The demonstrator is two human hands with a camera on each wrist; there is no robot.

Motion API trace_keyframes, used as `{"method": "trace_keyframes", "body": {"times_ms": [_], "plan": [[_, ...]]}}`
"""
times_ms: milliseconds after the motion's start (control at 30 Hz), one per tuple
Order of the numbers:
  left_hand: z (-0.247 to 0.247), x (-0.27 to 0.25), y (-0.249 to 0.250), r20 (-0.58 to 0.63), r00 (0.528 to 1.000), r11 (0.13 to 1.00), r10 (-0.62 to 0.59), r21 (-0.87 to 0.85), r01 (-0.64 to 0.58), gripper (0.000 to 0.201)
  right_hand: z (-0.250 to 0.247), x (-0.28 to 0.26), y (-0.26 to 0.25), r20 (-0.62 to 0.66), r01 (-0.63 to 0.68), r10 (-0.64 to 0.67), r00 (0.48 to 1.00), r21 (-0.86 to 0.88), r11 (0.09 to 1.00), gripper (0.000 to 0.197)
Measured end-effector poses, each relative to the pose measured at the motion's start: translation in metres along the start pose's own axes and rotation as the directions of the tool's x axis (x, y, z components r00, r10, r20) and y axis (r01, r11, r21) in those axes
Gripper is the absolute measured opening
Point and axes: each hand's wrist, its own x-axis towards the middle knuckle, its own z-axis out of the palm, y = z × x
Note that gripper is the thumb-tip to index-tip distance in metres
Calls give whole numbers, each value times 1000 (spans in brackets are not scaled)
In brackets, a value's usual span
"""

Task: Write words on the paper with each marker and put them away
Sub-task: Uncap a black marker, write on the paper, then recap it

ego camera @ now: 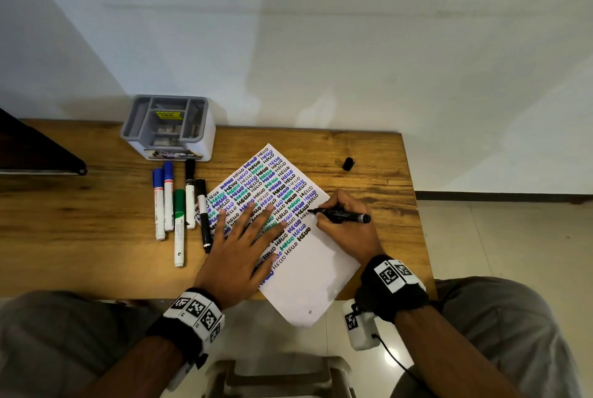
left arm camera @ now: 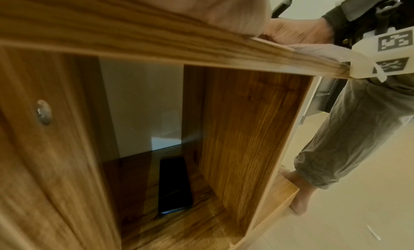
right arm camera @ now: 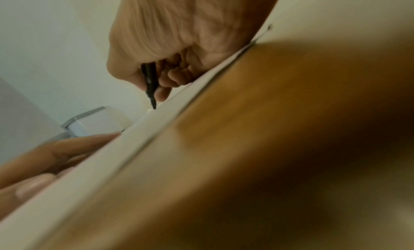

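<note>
A white paper (ego camera: pixel 308 272), tilted like a diamond, lies on the wooden table (ego camera: pixel 96 237) and is covered in rows of "HELLO" in black, blue and green. My right hand (ego camera: pixel 340 221) grips an uncapped black marker (ego camera: pixel 343 214) with its tip on the paper's right edge; in the right wrist view the marker (right arm camera: pixel 150 84) points down onto the sheet (right arm camera: pixel 112 156). My left hand (ego camera: pixel 247 237) lies flat on the paper with fingers spread. The marker's black cap (ego camera: pixel 348 164) lies on the table at the far right.
Several capped markers lie left of the paper: two blue (ego camera: pixel 163 198), a green (ego camera: pixel 179 224), and two black (ego camera: pixel 201 208). A grey and white organizer (ego camera: pixel 168 126) stands behind them by the wall. The left wrist view shows a phone (left arm camera: pixel 173 186) on the shelf under the table.
</note>
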Motion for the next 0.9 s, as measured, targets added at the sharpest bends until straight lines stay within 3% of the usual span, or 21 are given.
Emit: {"method": "trace_keyframes", "body": {"times_ms": [900], "plan": [[2,1,-1,0,1000,1000,4,-5,-4,55,-2,-1,-11,3,-52,52,999,-17,999,18]]}}
